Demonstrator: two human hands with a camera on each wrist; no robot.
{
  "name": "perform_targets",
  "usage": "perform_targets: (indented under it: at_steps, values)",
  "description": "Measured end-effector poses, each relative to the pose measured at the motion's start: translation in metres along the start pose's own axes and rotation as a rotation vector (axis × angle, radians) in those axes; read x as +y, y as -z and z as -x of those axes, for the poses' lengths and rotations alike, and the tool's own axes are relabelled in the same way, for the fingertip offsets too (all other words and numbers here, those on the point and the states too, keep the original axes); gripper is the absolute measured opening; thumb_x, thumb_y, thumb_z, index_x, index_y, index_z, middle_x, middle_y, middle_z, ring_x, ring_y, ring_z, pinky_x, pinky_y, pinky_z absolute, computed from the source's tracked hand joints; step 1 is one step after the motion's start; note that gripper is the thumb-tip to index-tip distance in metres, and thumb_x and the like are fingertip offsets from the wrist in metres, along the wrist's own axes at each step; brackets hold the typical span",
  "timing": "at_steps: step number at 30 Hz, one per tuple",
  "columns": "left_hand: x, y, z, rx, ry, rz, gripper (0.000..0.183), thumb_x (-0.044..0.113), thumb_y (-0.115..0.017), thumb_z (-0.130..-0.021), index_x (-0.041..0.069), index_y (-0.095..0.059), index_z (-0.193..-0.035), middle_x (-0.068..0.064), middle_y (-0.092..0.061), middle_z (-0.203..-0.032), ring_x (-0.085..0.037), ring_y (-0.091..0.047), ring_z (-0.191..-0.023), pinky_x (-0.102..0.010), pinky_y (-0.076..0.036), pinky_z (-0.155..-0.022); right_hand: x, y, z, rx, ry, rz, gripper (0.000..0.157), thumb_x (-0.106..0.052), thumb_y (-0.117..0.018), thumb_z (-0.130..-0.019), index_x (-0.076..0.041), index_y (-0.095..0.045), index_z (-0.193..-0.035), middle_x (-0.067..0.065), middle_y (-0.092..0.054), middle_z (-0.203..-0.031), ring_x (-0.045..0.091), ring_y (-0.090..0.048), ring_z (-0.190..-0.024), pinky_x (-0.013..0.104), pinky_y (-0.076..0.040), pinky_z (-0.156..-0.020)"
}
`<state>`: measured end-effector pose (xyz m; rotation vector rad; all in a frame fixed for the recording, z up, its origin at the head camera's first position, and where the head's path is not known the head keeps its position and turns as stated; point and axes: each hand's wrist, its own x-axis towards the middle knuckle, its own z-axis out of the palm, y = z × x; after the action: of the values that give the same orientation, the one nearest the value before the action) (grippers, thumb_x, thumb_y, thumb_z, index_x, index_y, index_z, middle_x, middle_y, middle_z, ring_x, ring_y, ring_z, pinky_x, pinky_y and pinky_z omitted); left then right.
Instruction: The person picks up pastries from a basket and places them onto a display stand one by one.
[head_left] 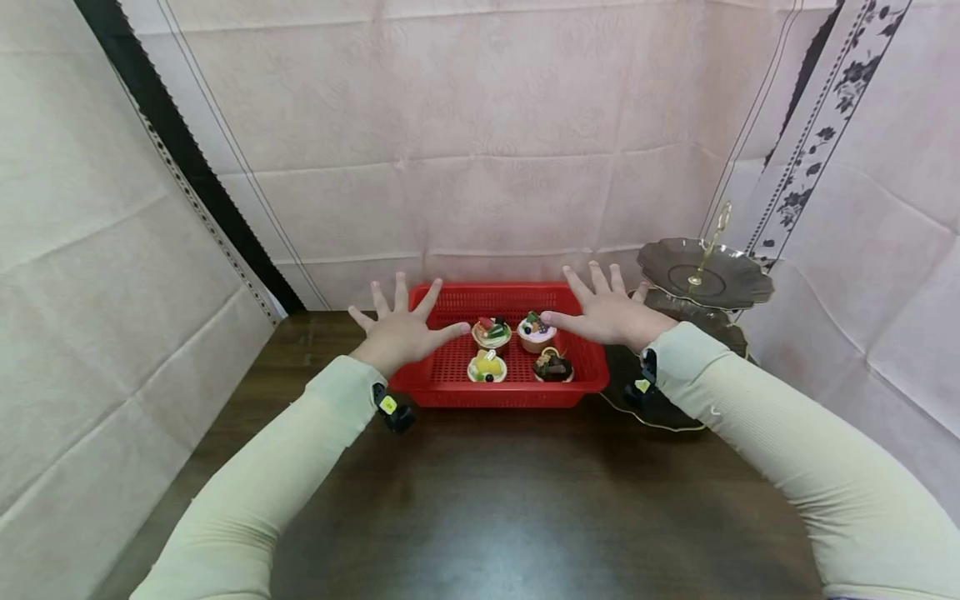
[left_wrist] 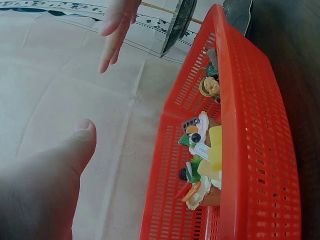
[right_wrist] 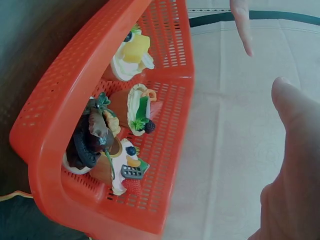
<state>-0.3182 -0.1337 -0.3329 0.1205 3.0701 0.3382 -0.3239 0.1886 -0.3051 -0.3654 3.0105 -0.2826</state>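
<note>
My left hand hovers at the left side of a red plastic basket, fingers straight and spread. On the opposite side, my right hand is held the same way, overlapping the basket's right end in the head view. Neither hand holds anything. Inside the basket sit small decorated cupcakes: one topped with yellow fruit, a chocolate one, one with red and green fruit slices, and one with white cream and berries. Both wrist views show the basket's perforated walls beside the raised thumbs.
To the right stands a dark tiered serving stand with scalloped plates and a gold handle, its lower tiers partly behind my right forearm. The dark wooden table extends toward me. Pale cloth hangs behind and at both sides.
</note>
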Motion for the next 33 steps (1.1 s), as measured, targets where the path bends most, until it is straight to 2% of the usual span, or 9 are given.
perform_targets:
  at_steps: [8, 14, 20, 24, 29, 33]
  values:
    - [-0.008, -0.006, 0.002, -0.018, 0.003, 0.002, 0.103, 0.089, -0.039, -0.082, 0.038, 0.002, -0.161, -0.019, 0.023, -0.165, -0.055, 0.025, -0.144, -0.085, 0.014, -0.095, -0.003, -0.008, -0.007, 0.058, 0.056, -0.024, 0.105, -0.09, -0.032, -0.083, -0.03, -0.001, -0.163, 0.017, 0.013, -0.168, 0.05, 0.016, -0.149, 0.081, 0.01, -0.103]
    - [-0.013, -0.008, 0.006, 0.0, -0.002, 0.013, 0.103, 0.088, -0.04, -0.082, 0.037, 0.0, -0.162, -0.019, 0.022, -0.165, -0.055, 0.025, -0.144, -0.086, 0.012, -0.096, -0.004, -0.014, -0.003, 0.091, 0.086, -0.043, 0.102, -0.087, -0.036, -0.086, -0.029, -0.004, -0.163, 0.017, 0.006, -0.169, 0.044, 0.017, -0.151, 0.077, 0.012, -0.106]
    - [-0.018, -0.011, 0.015, 0.025, -0.024, 0.019, 0.099, 0.083, -0.043, -0.085, 0.036, -0.004, -0.162, -0.019, 0.018, -0.166, -0.055, 0.02, -0.146, -0.086, 0.005, -0.097, 0.0, -0.022, 0.007, 0.158, 0.128, -0.054, 0.086, -0.066, -0.046, -0.097, -0.024, -0.012, -0.164, 0.017, -0.007, -0.168, 0.044, 0.009, -0.152, 0.072, 0.006, -0.112]
    - [-0.023, -0.015, 0.021, 0.033, -0.034, 0.017, 0.097, 0.079, -0.047, -0.087, 0.034, -0.006, -0.163, -0.02, 0.012, -0.167, -0.054, 0.015, -0.148, -0.086, 0.002, -0.099, 0.004, -0.029, 0.014, 0.186, 0.153, -0.043, 0.078, -0.051, -0.054, -0.099, -0.02, -0.02, -0.163, 0.02, -0.017, -0.166, 0.046, 0.0, -0.153, 0.069, 0.0, -0.116]
    - [-0.031, -0.024, 0.028, 0.058, -0.055, 0.051, 0.096, 0.073, -0.054, -0.087, 0.032, -0.014, -0.163, -0.023, 0.001, -0.167, -0.055, 0.002, -0.148, -0.086, -0.004, -0.099, 0.009, -0.041, 0.025, 0.209, 0.189, -0.02, 0.074, -0.046, -0.058, -0.099, -0.021, -0.027, -0.161, 0.021, -0.024, -0.163, 0.047, -0.008, -0.152, 0.069, -0.005, -0.116]
    - [-0.032, -0.036, 0.038, 0.101, -0.093, 0.081, 0.092, 0.072, -0.061, -0.084, 0.03, -0.029, -0.16, -0.025, -0.018, -0.161, -0.053, -0.02, -0.141, -0.086, -0.012, -0.099, 0.009, -0.056, 0.037, 0.257, 0.228, -0.005, 0.07, -0.045, -0.06, -0.098, -0.021, -0.034, -0.159, 0.022, -0.031, -0.16, 0.048, -0.015, -0.15, 0.067, -0.011, -0.116]
